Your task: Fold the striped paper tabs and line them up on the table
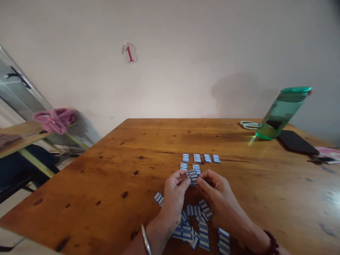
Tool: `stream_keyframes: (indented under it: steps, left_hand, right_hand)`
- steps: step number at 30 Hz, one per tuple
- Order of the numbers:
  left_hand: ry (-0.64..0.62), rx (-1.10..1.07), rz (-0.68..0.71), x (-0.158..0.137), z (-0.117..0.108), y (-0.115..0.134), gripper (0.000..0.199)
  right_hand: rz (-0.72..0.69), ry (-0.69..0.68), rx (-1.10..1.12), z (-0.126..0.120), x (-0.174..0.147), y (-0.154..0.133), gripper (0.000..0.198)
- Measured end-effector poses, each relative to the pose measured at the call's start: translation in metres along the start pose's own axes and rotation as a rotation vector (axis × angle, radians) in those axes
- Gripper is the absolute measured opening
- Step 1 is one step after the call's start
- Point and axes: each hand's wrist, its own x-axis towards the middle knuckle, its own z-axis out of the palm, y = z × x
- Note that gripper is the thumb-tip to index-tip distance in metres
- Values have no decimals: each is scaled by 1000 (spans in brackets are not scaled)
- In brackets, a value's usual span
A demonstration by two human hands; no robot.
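Observation:
Between my two hands, small blue-and-white label sheets (pixel 192 174) are held just above the wooden table. My left hand (pixel 176 187) pinches them at their left side. At the right side, the thumb and fingertips of my right hand (pixel 216 186) close on the same sheets. Beyond my hands lie several similar sheets, four-sided and striped, including one label sheet (pixel 197 158) in a short row. Nearer to me, below my wrists, is a loose overlapping pile of label sheets (pixel 204 233). One more sheet (pixel 158 198) lies left of my left hand, partly covered by it.
A green water bottle (pixel 283 113) stands at the back right, beside a dark phone (pixel 297 142) and a white coiled cable (pixel 249 125). Keys (pixel 320 158) lie at the right edge. To the left, a pink cloth (pixel 54 119) rests on another table (pixel 23 136).

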Motion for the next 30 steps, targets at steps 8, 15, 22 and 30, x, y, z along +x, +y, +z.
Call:
stream_keyframes:
  steps: [8, 15, 22, 30]
  left_hand:
    - [-48, -6, -20, -4, 3, 1, 17]
    - [-34, 11, -22, -4, 3, 1, 20]
    - [-22, 126, 25, -4, 2, 3, 17]
    - [-45, 223, 2, -7, 2, 2, 22]
  right_hand:
    - [-35, 28, -171, -1, -3, -6, 26]
    - [-78, 25, -247, -2, -2, 0, 27]
    - [-138, 24, -254, -5, -2, -5, 24]
    - [-84, -40, -215, -6, -3, -7, 24]
